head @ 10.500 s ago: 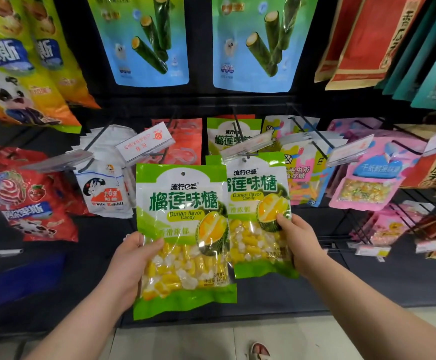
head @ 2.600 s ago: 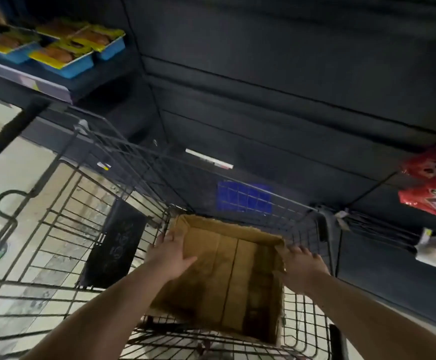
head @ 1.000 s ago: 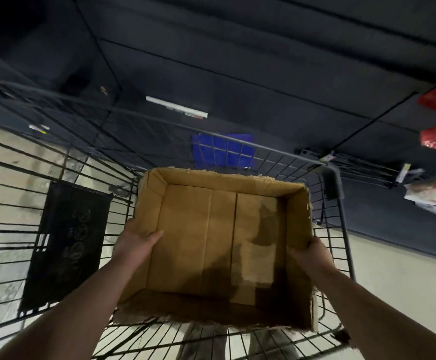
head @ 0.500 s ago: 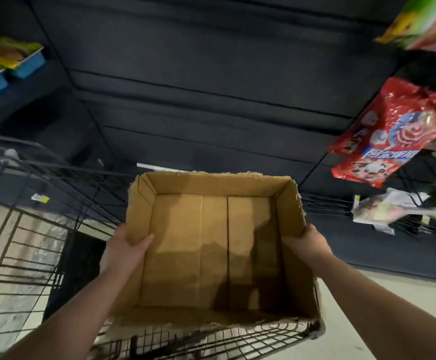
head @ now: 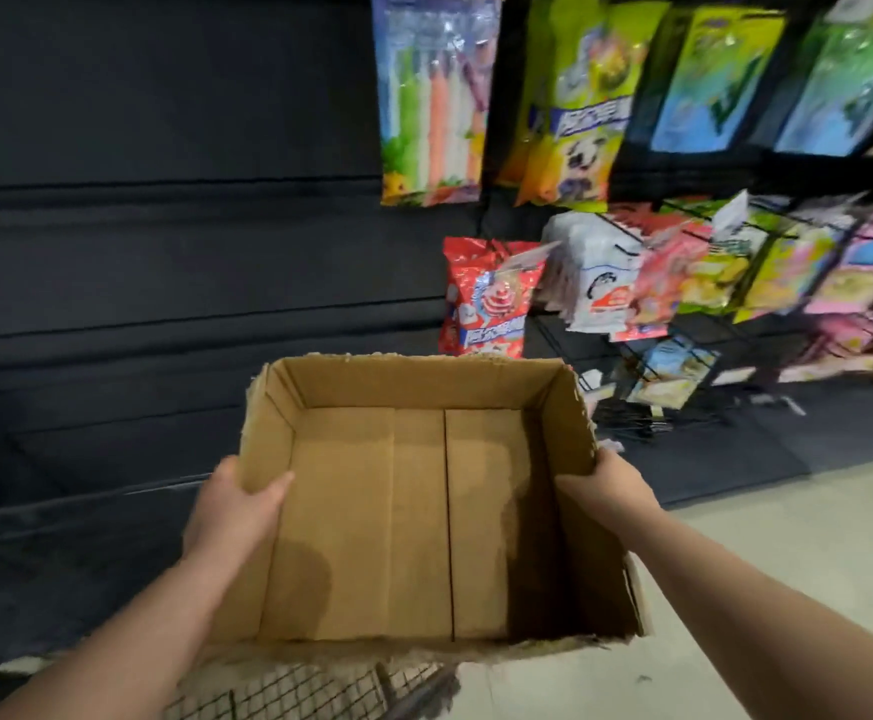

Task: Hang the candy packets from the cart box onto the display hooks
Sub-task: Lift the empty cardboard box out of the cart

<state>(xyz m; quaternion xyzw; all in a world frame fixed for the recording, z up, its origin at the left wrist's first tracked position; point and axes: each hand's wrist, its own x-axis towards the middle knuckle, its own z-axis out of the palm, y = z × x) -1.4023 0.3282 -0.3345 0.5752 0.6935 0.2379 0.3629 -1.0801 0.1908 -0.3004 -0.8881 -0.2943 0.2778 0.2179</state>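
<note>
An open brown cardboard box [head: 413, 387] with nothing inside fills the centre, held up in front of me. My left hand [head: 234, 509] grips its left wall, thumb inside the box. On the opposite wall, my right hand [head: 608, 485] holds the rim. Candy packets hang on the display hooks [head: 631, 241] at the upper right: a red packet [head: 489, 298], white packets [head: 592, 272], and green durian candy packets [head: 720, 267] further right, all blurred.
A black shelf wall [head: 164, 226] spans the left and centre. The cart's wire mesh [head: 294, 693] shows just under the box's near edge. Large snack bags [head: 569, 96] hang in the top row. Pale floor [head: 761, 563] lies at the lower right.
Both hands have lifted the empty box up out of the cart. The view has swung right, bringing the hanging candy display into sight.
</note>
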